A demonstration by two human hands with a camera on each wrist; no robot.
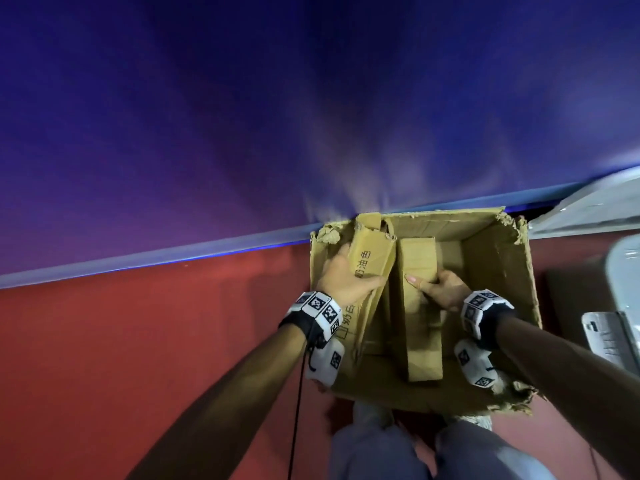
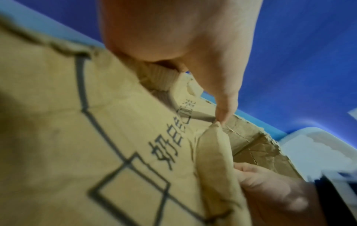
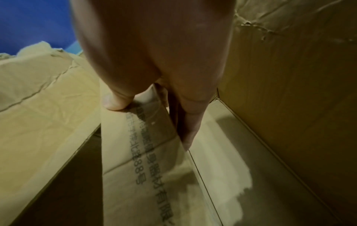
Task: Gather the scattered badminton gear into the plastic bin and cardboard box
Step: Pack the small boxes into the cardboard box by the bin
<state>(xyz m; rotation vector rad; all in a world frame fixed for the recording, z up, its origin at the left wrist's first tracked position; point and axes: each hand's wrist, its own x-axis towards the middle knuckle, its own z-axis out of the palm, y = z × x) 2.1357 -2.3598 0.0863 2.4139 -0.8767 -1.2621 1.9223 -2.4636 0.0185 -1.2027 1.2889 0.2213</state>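
Note:
An open, torn cardboard box stands on the red floor in front of my legs. My left hand grips the left inner flap, which bears printed characters and stands tilted up inside the box. In the left wrist view my left hand has its thumb on that flap. My right hand pinches the narrow middle flap. In the right wrist view my right hand has its thumb on top of the flap and its fingers along the flap's edge. No badminton gear shows.
A pale plastic bin sits beyond the box's far right corner and shows as the bin in the left wrist view. A white appliance stands to the right. A blue wall rises behind the box.

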